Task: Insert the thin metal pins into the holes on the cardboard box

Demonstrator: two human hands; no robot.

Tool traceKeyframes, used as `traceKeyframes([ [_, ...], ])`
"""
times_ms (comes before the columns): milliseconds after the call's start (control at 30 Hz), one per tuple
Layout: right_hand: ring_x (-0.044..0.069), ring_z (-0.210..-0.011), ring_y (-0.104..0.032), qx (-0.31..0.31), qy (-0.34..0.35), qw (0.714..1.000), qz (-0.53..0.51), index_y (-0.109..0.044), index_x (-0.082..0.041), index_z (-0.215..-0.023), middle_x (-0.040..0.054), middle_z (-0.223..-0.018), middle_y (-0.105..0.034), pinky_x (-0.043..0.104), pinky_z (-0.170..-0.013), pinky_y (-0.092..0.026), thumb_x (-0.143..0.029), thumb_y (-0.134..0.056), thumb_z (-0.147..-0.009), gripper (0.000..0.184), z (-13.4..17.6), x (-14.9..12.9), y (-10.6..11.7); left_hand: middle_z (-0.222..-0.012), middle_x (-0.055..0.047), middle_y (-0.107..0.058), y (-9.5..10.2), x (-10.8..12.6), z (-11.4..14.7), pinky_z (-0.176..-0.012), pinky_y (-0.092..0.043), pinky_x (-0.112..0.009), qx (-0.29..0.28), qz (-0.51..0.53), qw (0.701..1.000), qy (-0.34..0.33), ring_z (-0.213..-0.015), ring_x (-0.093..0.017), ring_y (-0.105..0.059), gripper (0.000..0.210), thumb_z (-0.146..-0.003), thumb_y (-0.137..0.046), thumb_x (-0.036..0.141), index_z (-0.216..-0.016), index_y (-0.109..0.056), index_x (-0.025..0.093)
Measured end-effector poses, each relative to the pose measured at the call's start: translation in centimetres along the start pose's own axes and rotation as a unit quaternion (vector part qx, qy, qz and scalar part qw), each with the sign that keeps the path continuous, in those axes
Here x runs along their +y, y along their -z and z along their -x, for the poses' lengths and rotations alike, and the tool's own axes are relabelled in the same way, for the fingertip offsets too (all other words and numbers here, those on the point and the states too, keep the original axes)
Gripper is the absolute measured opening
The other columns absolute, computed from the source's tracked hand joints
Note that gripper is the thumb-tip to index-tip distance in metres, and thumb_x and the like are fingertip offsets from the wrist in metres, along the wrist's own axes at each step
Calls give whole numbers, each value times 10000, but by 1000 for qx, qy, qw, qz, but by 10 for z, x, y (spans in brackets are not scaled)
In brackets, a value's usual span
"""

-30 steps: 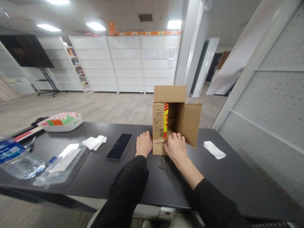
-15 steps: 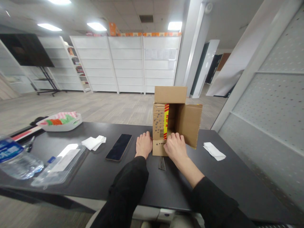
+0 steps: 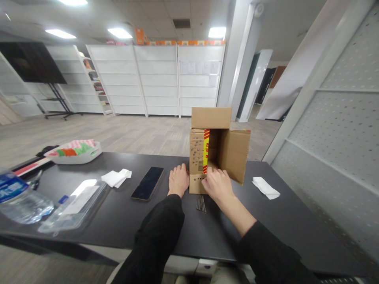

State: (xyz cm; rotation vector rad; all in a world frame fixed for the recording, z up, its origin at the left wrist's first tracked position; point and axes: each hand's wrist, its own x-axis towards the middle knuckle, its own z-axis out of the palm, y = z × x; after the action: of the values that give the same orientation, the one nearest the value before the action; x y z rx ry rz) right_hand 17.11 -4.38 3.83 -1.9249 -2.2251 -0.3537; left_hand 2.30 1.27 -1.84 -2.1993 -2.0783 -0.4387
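A cardboard box (image 3: pixel 239 152) stands on the table, its opening facing me and its flaps spread. Grey round heads dot the left flap (image 3: pixel 196 152), beside yellow and red tape. The lower flap (image 3: pixel 195 188) shows a row of small dark holes. My left hand (image 3: pixel 179 180) lies on the table with its thumb side against the box's left side, fingers stretched forward. At the lower flap, my right hand (image 3: pixel 218 184) has its fingers curled closed; what they grip, if anything, is hidden. Several thin metal nails (image 3: pixel 201 204) lie side by side just in front of the box.
Left of my hands lie a phone (image 3: pixel 147 183), white tissues (image 3: pixel 116 178), a clear plastic case (image 3: pixel 75 207) and a water bottle (image 3: pixel 23 201). A white basket (image 3: pixel 78 157) stands behind them. Another folded tissue (image 3: pixel 265 187) lies right of the box, near the perforated partition (image 3: pixel 334 130).
My right hand has shifted very slightly at the lower flap. The left hand, box and nails stay where they were; the whole view drifts a little.
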Motion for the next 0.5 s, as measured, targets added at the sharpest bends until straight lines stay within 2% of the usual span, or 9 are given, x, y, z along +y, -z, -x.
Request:
traceKeyframes([
  [167, 270, -925, -656, 0, 9, 1000, 2, -615, -131, -1020, 156, -963, -726, 345, -776, -391, -161, -549, -873, 164, 2, 0, 1, -1087, -141, -667, 0, -1, 0, -882, -419, -383, -3, 2, 1000, 0, -1061, -275, -618, 256, -983, -366, 289, -1108, -547, 159],
  [500, 266, -948, -634, -5, 15, 1000, -21, -664, -132, -979, 146, -984, -714, 353, -801, -393, -173, -520, -884, 177, 7, -1, -5, -1099, -146, -667, 1, 0, 0, -898, -426, -391, -5, 4, 1000, 3, -1071, -275, -616, 282, -985, -343, 276, -1130, -552, 154],
])
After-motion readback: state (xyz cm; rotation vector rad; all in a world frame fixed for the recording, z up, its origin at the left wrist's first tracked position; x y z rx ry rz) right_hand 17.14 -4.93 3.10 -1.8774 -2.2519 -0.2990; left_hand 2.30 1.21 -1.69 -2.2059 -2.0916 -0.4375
